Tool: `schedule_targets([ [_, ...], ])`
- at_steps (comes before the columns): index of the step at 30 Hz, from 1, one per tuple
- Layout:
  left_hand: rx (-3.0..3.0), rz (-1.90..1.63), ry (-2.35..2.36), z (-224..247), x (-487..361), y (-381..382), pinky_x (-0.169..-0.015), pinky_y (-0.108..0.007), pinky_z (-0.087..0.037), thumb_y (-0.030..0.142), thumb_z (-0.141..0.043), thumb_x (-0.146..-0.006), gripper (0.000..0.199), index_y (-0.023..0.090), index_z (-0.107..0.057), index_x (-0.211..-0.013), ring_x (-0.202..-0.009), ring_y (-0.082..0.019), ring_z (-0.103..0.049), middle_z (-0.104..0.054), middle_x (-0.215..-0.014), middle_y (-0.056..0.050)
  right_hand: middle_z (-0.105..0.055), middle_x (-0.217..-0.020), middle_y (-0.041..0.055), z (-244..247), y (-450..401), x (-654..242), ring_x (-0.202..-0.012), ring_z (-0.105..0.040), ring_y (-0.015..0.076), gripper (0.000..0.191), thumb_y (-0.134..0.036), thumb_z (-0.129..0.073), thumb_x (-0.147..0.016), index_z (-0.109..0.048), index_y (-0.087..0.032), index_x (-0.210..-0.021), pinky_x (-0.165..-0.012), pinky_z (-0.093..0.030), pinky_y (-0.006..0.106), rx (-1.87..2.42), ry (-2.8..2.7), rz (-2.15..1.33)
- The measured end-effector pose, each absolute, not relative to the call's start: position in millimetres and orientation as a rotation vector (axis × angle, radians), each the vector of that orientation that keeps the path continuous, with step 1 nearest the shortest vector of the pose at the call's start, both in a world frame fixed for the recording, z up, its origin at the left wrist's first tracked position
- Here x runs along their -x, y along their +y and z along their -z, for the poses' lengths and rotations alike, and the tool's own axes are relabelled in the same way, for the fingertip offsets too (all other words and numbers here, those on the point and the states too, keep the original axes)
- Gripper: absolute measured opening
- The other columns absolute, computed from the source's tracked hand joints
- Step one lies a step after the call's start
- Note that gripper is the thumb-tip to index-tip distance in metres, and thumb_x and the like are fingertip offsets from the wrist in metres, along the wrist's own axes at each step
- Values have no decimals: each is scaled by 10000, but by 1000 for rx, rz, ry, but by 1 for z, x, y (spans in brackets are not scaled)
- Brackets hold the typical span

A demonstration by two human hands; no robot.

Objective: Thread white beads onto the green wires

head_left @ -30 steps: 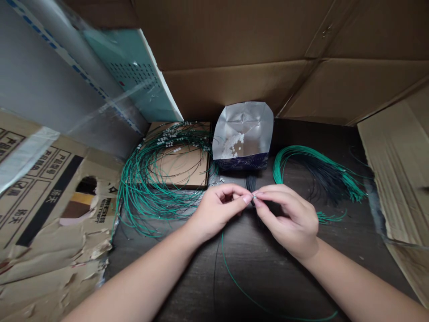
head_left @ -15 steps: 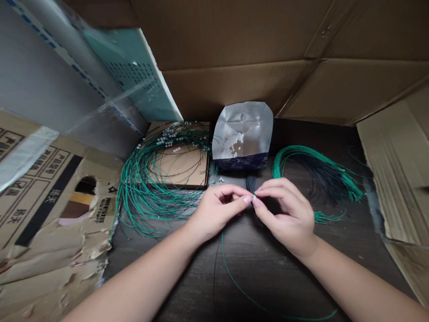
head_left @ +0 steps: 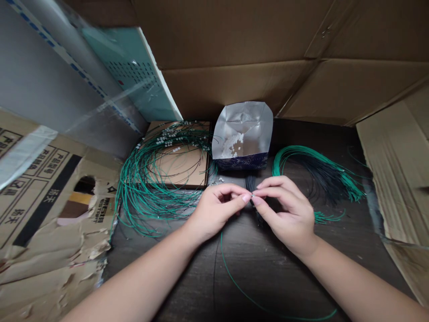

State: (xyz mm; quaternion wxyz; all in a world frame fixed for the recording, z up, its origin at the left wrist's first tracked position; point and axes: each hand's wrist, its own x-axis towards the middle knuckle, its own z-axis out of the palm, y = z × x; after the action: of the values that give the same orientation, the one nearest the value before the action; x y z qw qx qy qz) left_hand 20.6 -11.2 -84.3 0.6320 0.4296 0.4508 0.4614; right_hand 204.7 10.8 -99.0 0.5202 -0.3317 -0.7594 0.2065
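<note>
My left hand (head_left: 219, 208) and my right hand (head_left: 286, 212) meet fingertip to fingertip over the dark table. Both pinch a tiny whitish piece (head_left: 253, 195) between thumb and forefinger; its shape is too small to make out. A green wire (head_left: 231, 277) hangs below my left hand and curves across the table toward the lower right, with a thin dark wire (head_left: 215, 273) beside it. Behind the fingertips lies a bundle of black wires (head_left: 250, 182), partly hidden by my right hand. Small metallic bits (head_left: 221, 180) rest just beyond my left hand.
A silver-lined bag (head_left: 256, 134) holds small white pieces. Left of it, green wires with white pieces (head_left: 144, 197) spread over a flat cardboard box (head_left: 182, 167). More green and black wires (head_left: 301, 154) lie at the right. Cardboard walls (head_left: 234, 36) stand around the dark table (head_left: 268, 268).
The fingertips of both hands have shifted very slightly to the left, still pinched together. Everything else looks the same.
</note>
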Motion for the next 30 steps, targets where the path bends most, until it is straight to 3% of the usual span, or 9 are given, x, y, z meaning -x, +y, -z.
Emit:
schedule_targets([
  [8,-1001,-1051,1033,87,-20,-12,-571,-223,-396,408,-823,-823,284,130,-788,-866,-592,-97,-529,-637,-672,5,-654,-1064,74,101,10,-207,-897,-679,181,113,-110,-774,-883,-733,-206,-928,-781,-612,350,826,-1824,-446],
  [30,-1071,-1052,1035,88,-21,-12,-589,-232,-382,355,-789,-849,218,139,-768,-834,-594,-93,-511,-618,-648,24,-661,-1024,58,99,8,-208,-859,-662,158,162,-59,-760,-870,-732,-204,-938,-730,-596,318,795,-1841,-401],
])
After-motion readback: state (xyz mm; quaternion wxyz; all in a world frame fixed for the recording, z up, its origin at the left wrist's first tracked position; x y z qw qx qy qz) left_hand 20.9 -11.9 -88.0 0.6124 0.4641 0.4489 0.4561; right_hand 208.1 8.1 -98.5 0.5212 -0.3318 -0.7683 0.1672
